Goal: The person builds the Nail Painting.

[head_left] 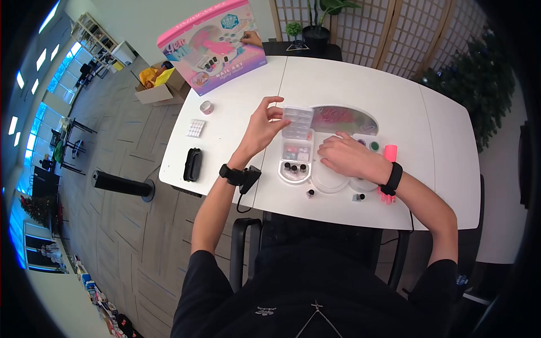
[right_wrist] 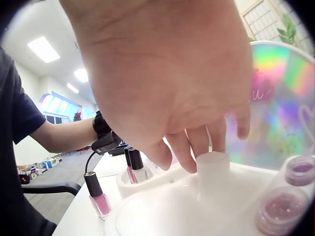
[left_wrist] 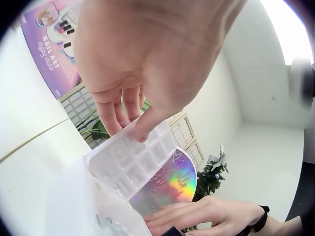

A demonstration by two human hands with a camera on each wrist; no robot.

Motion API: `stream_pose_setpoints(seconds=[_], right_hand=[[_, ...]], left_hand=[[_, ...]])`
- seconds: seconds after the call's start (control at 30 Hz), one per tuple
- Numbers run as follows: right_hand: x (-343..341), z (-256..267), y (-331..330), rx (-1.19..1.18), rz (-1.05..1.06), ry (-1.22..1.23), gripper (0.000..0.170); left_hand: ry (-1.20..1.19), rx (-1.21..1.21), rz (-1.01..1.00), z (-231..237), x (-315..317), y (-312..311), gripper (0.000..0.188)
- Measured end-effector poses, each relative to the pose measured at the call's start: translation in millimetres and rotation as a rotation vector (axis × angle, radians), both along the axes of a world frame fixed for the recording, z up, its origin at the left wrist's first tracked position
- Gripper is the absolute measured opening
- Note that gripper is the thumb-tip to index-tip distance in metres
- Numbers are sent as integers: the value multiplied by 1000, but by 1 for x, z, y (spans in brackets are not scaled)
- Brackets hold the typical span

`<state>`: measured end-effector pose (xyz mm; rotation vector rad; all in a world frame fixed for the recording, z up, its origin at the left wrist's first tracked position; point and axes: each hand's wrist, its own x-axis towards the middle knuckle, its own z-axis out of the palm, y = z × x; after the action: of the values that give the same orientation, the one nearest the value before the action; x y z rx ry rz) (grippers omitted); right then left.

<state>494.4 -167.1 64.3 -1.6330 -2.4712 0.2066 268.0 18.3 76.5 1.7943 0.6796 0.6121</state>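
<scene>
My left hand (head_left: 262,128) pinches the upper edge of a clear divided plastic tray (left_wrist: 135,160), thumb in front and fingers behind. The tray stands tilted up at the back of a white case (head_left: 296,152) with small pale pieces inside. Over the white nail station (head_left: 329,179), my right hand (head_left: 352,155) reaches with its fingers extended downward. Those fingers are right by a white cylindrical post (right_wrist: 212,174). Behind them rises a shiny rainbow mirror panel (head_left: 345,120). Several black-capped nail polish bottles (head_left: 295,168) stand in the station's front left holder.
Loose polish bottles stand at the front: one pink (right_wrist: 100,196), another (head_left: 359,197) farther right. A pink plastic hand (head_left: 390,153) lies to the right. Leftward are a black case (head_left: 193,164), a white gridded block (head_left: 195,128), a small jar (head_left: 207,107) and the nail art box (head_left: 214,48).
</scene>
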Motion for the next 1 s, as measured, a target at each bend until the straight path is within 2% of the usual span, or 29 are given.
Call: stream_pose_setpoints(seconds=[0.1, 0.2, 0.5, 0.6, 0.7, 0.8, 0.9, 1.0], right_hand=[[-2, -1, 0, -22, -12, -18, 20], [-6, 10, 1, -139, -26, -149, 26], [-12, 11, 1, -138, -35, -204, 22], [-13, 9, -1, -103, -38, -199, 22], [-6, 12, 0, -81, -50, -76, 22], [7, 28, -5, 38, -69, 89, 22], [27, 71, -38, -17, -221, 136, 23], [55, 101, -80, -197, -549, 109, 26]], left_hand=[[11, 2, -6, 1, 3, -1, 59], [27, 12, -26, -5, 5, -2, 58], [89, -4, 32, -19, 2, 3, 58], [223, 97, 54, -11, -1, -1, 60], [229, 136, 36, -11, -4, -5, 66], [194, 244, 69, -12, -10, -14, 67], [111, 227, 88, -19, -25, -12, 66], [68, 259, 99, -12, -40, -17, 58]])
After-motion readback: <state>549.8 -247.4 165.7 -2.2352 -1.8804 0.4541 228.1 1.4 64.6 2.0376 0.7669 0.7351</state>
